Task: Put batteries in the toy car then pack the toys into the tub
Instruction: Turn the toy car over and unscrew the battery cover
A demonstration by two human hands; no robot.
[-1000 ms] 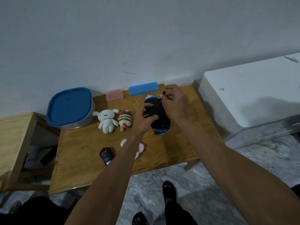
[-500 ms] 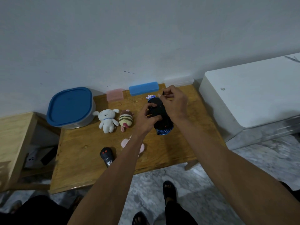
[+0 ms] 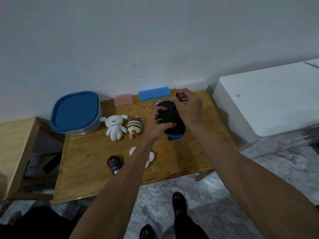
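Note:
A blue toy car [image 3: 174, 128] lies upside down on the wooden table [image 3: 96, 152], its black underside facing up. My left hand [image 3: 156, 125] grips the car's left side. Just above the car's far end, my right hand [image 3: 189, 105] pinches a small screwdriver [image 3: 175, 100] with a black handle, its thin shaft pointing down at the underside. A grey tub with a blue lid [image 3: 76, 112] stands shut at the table's back left. A white plush [image 3: 114, 125], a striped plush [image 3: 134, 127] and a pink plush [image 3: 150, 156] lie left of the car.
A black remote control [image 3: 114, 164] lies near the table's front. A pink box [image 3: 122, 100] and a blue box [image 3: 154, 93] sit against the wall. A white appliance [image 3: 269, 100] stands right of the table, a wooden shelf [image 3: 15, 144] to its left.
My right hand has lifted slightly with the screwdriver. My left hand has shifted its grip on the car, which has barely moved.

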